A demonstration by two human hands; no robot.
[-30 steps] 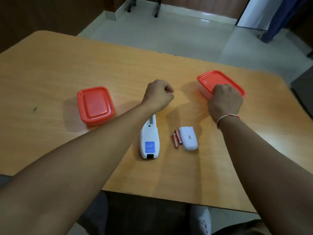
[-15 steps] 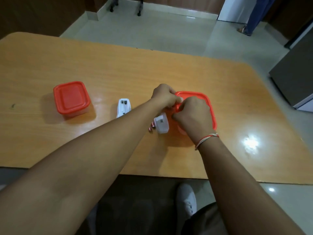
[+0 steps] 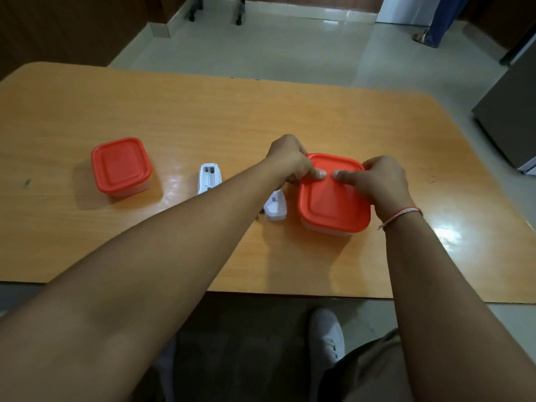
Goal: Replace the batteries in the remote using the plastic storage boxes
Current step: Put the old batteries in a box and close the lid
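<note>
A clear plastic box with a red lid (image 3: 333, 198) stands on the wooden table (image 3: 203, 111) at centre right. My left hand (image 3: 291, 161) grips its far left corner, thumb on the lid. At the far right corner my right hand (image 3: 380, 178) holds the rim, its thumb pressed on top. The white remote (image 3: 209, 177) lies face down with its battery bay uncovered, mostly hidden under my left forearm. Its white battery cover (image 3: 275, 208) rests just left of the box. A second red-lidded box (image 3: 121, 166) sits closed at the left. The loose batteries are hidden by my forearm.
The table's near edge runs just below my forearms, with my white shoe (image 3: 326, 335) on the floor beneath. A grey cabinet (image 3: 510, 117) stands off the table's right end. Chair legs with castors (image 3: 214, 13) and a person's foot (image 3: 423, 37) are on the far floor.
Both hands closed on the right box and drew it nearer, beside the battery cover. My head turned, shifting everything in view to the left.
</note>
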